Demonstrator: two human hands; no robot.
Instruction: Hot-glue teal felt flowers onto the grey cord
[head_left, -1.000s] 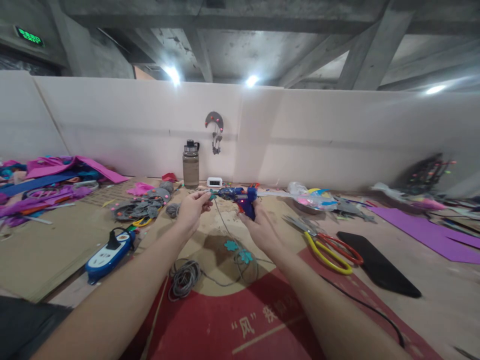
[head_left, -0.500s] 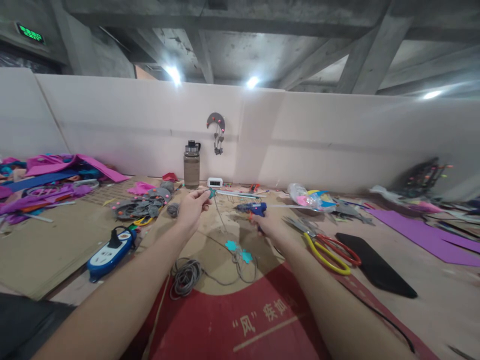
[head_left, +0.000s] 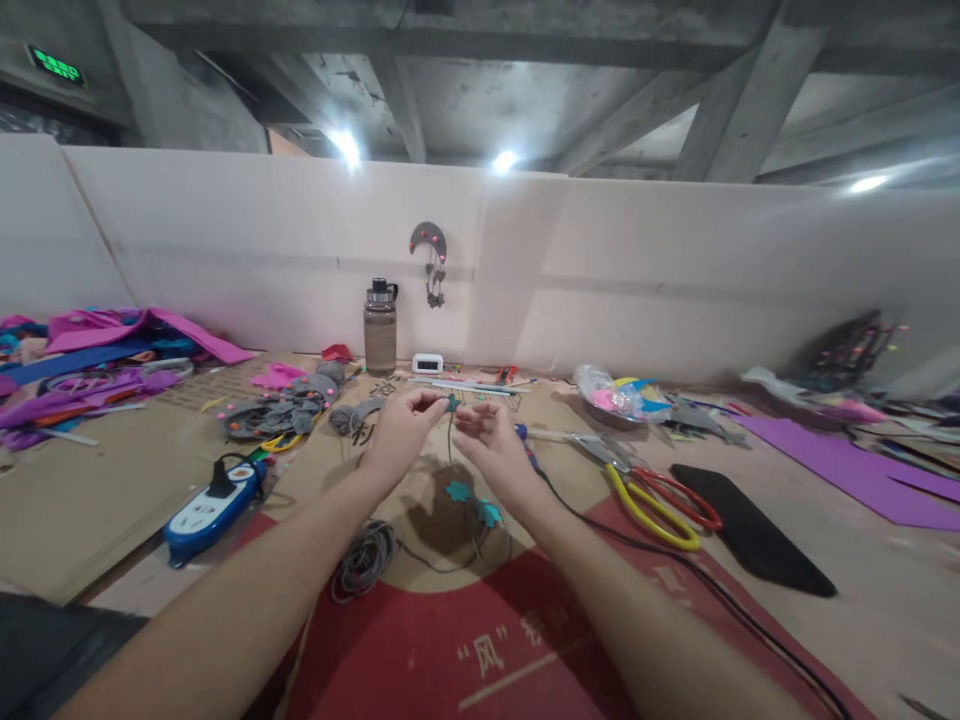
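My left hand (head_left: 405, 430) pinches a small teal felt flower (head_left: 452, 402), with a grey cord (head_left: 450, 440) hanging down from it. Just to the right is my right hand (head_left: 499, 450), its fingers curled but apart, the tips close beside the flower; whether they touch it I cannot tell. Below the hands, two brighter teal flowers (head_left: 458, 491) lie along the cord, one partly beside my right wrist. The cord's grey coil (head_left: 365, 560) rests near my left forearm. A blue glue gun (head_left: 523, 432) lies behind my right hand, mostly hidden by it.
Scissors with yellow and red handles (head_left: 652, 505) and a black phone (head_left: 750, 530) lie right. A black cable (head_left: 675, 555) passes my right forearm. A power strip (head_left: 214, 510) sits left, a water bottle (head_left: 380, 335) and small clock (head_left: 427, 363) at the back. Felt scraps (head_left: 150, 335) pile far left.
My right hand has let go of the glue gun, which now lies on the table, and has moved left to the flower. My left hand has brought the flower slightly right and lower.
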